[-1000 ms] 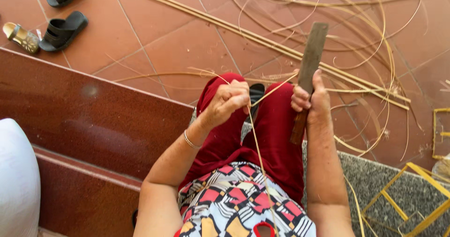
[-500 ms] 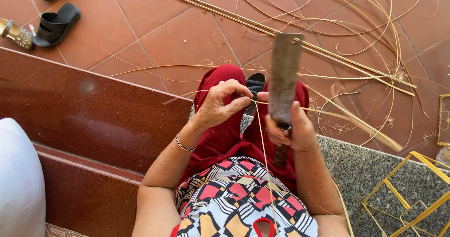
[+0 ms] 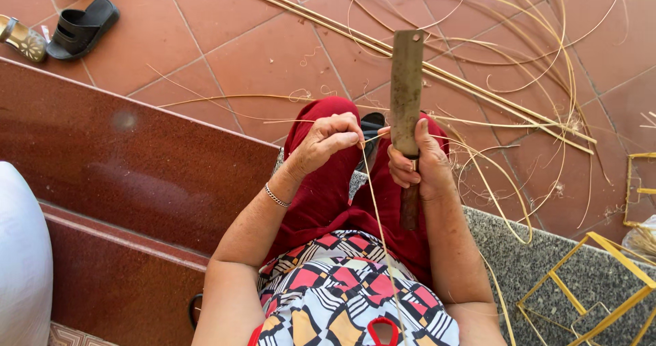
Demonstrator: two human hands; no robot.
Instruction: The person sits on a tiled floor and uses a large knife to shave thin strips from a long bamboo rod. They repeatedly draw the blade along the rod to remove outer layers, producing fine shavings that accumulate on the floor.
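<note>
Red trousers [image 3: 328, 189], black sandals [image 3: 82, 28], pale strips [image 3: 478, 65]

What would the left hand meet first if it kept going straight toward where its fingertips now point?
The left hand, pinching a thin cane strip, points across at the cleaver blade held upright by the right hand. It would probably meet that blade or the right thumb first, though depth is unclear.

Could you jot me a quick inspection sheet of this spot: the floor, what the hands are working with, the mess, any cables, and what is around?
Surface: red tile floor; grey stone step.
Job's things: flat-bladed knife, upright; thin cane strip running to the lap.
Clutter: loose cane strips on the tiles.
Grips: left hand pinches the strip; right hand shut on the knife handle.
Cables: nothing seen.
Surroundings: black sandals, yellow frame, white object.
</note>
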